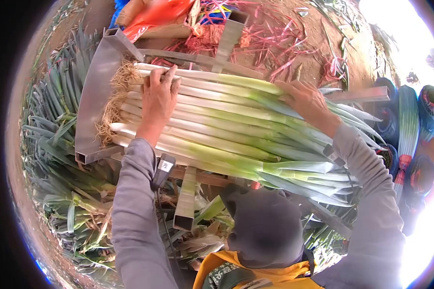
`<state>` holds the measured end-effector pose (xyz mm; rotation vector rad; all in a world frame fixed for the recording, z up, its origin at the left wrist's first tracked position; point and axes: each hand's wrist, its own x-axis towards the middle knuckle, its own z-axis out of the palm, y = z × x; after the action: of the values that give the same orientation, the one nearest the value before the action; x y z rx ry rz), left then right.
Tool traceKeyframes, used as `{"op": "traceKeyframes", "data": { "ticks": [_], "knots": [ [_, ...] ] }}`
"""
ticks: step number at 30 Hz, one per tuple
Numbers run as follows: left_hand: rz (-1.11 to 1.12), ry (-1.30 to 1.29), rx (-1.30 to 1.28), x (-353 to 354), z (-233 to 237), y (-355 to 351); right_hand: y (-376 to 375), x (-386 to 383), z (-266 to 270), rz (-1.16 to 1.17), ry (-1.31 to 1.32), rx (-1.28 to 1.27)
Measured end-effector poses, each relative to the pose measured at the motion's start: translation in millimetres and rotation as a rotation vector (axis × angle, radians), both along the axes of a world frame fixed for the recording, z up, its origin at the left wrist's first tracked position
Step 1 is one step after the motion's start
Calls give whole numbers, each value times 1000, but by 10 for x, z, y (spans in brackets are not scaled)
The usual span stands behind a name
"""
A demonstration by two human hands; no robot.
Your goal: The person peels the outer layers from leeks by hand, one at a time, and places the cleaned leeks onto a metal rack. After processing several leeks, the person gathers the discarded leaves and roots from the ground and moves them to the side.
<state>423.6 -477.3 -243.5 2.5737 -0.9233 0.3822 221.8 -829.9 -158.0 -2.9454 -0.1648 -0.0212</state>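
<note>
A layer of leeks [212, 123] lies side by side across a metal rack [89, 111], roots to the left and green leaves to the right. On the white stems near the root end rests my left hand [159, 98], its fingers apart and bent over the upper leeks. My right hand [311, 103] is at the green part of the uppermost leek, with thumb and fingers closed around its edge. Part of that grip is hidden under the palm. The hairy roots [118, 91] lie close to the rack's upright end plate.
Piles of leeks [53, 139] lie left of and below the rack. Pink plastic strings [287, 36] litter the ground behind, near an orange-red bag [159, 17]. Blue-wrapped bundles [429, 106] stand at the right. Square metal bars [184, 207] stick out from the rack.
</note>
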Motion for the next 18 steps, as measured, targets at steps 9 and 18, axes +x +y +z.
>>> {"op": "traceKeyframes", "data": {
  "ticks": [9, 18],
  "knots": [
    [8, 9, -10, -16, 17, -27, -270, 106, -159, -134, 319, 482],
    [26, 14, -31, -25, 96, -14, -1, 219, 161, -115, 320, 313]
  ]
}}
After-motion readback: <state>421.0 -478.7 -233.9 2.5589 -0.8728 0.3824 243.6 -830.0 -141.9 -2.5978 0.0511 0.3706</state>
